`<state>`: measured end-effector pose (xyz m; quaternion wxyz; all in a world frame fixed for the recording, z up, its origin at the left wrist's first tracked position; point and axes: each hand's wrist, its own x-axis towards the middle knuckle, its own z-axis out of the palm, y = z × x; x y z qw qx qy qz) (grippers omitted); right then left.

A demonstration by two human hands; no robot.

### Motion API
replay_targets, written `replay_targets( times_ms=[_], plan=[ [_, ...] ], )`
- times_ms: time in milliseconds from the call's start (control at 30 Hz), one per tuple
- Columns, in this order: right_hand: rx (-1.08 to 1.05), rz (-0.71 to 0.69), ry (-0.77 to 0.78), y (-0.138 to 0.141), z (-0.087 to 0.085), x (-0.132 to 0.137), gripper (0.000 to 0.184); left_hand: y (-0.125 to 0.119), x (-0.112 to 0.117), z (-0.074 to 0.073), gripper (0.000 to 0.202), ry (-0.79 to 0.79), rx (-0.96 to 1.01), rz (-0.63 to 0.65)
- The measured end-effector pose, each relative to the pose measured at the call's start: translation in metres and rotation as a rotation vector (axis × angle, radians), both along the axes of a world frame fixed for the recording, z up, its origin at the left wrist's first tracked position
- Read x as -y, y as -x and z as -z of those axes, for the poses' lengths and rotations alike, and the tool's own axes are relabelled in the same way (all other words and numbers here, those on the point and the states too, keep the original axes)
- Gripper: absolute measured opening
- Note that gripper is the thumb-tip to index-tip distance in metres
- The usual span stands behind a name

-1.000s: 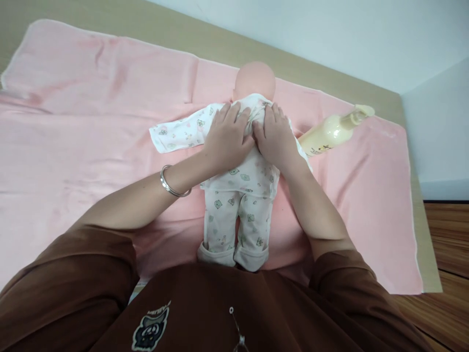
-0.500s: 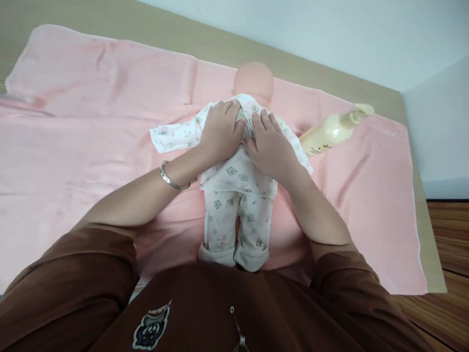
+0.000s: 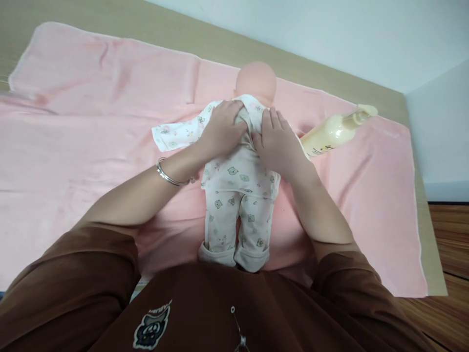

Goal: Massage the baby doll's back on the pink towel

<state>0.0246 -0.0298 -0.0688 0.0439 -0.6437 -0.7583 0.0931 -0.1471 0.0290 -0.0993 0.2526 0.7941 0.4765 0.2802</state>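
Note:
A baby doll (image 3: pixel 255 80) in a white printed suit (image 3: pixel 240 195) lies face down on a pink towel (image 3: pixel 91 132), head away from me. My left hand (image 3: pixel 222 129), a silver bangle (image 3: pixel 166 174) on its wrist, presses the doll's upper back with fingers curled into the bunched cloth. My right hand (image 3: pixel 276 142) lies flat beside it on the right of the back, fingers stretched toward the neck. The two thumbs meet over the middle of the back. The suit's empty left sleeve (image 3: pixel 176 134) spreads out on the towel.
A cream pump bottle (image 3: pixel 335 133) lies on its side on the towel, just right of my right hand. The towel covers a wooden tabletop (image 3: pixel 428 244) that ends at the right, with wood flooring beyond. A pale wall runs behind.
Both hands have shifted slightly up the doll's back and bunched the cloth between the thumbs. The left fingers curl more than before. The doll and bottle stay put.

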Motion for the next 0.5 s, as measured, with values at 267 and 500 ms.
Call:
replay_targets(
  times_ms=[267, 500],
  plan=[
    [-0.087, 0.042, -0.017, 0.007, 0.000, -0.004, 0.062, -0.003, 0.008, 0.014, 0.043, -0.069, -0.020, -0.071],
    [-0.117, 0.154, -0.134, 0.003, 0.012, -0.021, 0.048, 0.001, 0.028, -0.003, 0.060, -0.046, -0.099, 0.077]
  ],
)
